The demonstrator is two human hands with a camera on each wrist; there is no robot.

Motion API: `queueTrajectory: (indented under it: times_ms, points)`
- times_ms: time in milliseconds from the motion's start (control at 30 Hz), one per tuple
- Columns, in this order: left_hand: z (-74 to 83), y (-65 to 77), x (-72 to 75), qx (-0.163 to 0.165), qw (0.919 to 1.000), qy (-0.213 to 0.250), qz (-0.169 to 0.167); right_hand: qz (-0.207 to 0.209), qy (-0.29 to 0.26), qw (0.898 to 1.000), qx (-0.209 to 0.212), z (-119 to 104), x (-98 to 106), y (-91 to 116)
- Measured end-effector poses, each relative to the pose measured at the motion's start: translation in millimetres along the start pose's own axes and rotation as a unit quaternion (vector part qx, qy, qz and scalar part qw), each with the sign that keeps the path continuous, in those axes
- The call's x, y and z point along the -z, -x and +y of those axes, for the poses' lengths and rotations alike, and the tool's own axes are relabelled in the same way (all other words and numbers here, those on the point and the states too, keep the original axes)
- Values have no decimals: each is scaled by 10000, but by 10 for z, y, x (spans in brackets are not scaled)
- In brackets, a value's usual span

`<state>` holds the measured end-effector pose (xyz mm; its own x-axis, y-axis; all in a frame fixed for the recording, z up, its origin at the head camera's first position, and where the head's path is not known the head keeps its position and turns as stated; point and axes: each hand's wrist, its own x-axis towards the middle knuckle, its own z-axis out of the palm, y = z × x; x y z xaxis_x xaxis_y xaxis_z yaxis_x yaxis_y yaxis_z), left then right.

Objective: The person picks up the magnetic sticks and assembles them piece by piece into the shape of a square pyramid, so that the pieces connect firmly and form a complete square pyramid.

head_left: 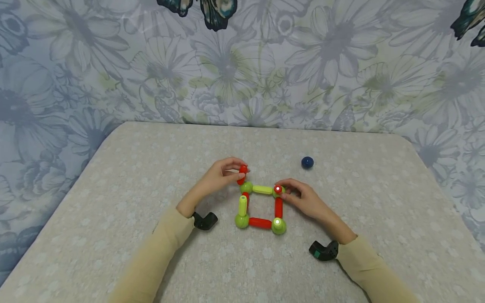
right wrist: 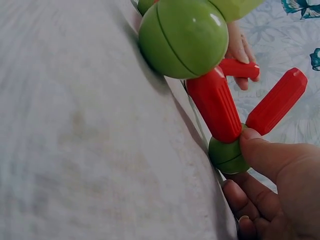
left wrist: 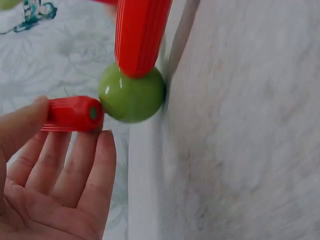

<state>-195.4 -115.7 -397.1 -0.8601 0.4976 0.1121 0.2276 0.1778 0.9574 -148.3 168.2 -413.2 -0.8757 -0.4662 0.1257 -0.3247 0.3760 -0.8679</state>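
Note:
Green balls and red and yellow-green rods form a square frame on the table. My left hand (head_left: 223, 171) pinches a red rod (left wrist: 75, 114) between thumb and fingers, its end right at the far-left green ball (left wrist: 132, 94). With thumb and fingers, my right hand (head_left: 303, 198) grips the far-right green ball (right wrist: 229, 155), from which a red rod (right wrist: 278, 101) stands up. A yellow-green rod (head_left: 242, 206) rises from the near-left green ball (head_left: 241, 221). At the near-right corner is another green ball (right wrist: 184, 37), with a yellow-green rod (right wrist: 240, 7) on it.
A dark blue ball (head_left: 307, 163) lies on the table behind the right hand. The table (head_left: 151, 147) has a pale patterned cover, and a flowered cloth (head_left: 333, 84) hangs along its back edge. Black wrist devices (head_left: 205, 221) sit at both sleeves.

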Motion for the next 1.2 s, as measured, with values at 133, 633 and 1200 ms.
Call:
queueTrajectory:
  times_ms: [133,633,1200]
  points:
    - [16,75,-56,-76,9984,512,-210,-31,-70,10000,-43,-159,-3,17]
    - [-36,126,-99,-665,9954,648,-252,-160,-170,9996,177,-123,-18,23]
    - [-60,386,47,-245,9955,419,-808,-643,-271,9973,223,62,113,20]
